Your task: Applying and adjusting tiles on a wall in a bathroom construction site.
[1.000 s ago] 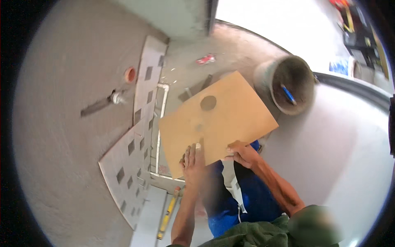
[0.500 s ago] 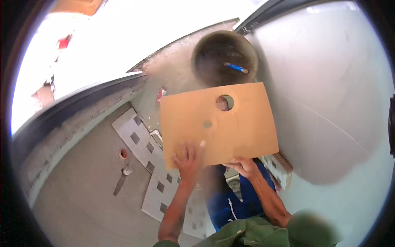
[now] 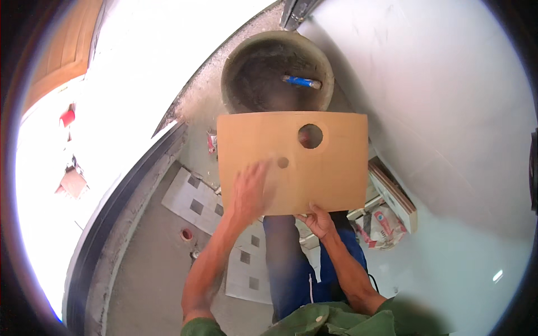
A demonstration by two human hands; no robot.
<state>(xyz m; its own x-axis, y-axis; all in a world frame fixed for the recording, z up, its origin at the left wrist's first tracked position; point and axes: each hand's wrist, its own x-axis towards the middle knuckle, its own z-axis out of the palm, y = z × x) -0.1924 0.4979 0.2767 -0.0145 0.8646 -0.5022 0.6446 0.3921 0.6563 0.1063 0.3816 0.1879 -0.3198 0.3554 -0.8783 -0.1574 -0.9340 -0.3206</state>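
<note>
A tan rectangular tile (image 3: 330, 173), plain side up, spans the middle of my view. Two round holes go through it, a large one toward the upper right and a small one near the centre. My right hand (image 3: 318, 221) grips the lower edge, thumb on top and the other fingers beneath. Over the lower left part lies my left hand (image 3: 250, 190), its fingers outstretched and slightly blurred. Whether that palm touches the surface I cannot tell.
Beyond the tile stands a round tub (image 3: 241, 61) holding a blue-handled tool (image 3: 301, 82). White tiles with grey squares (image 3: 238, 274) are on the left, near a pipe opening (image 3: 186, 234). At right, stacked tiles (image 3: 395, 196) lean beside a printed bag (image 3: 386, 227).
The tile has turned slightly and now sits straighter. My left hand has slid upward over it, toward the small hole. My right hand still grips the lower edge. The view has shifted.
</note>
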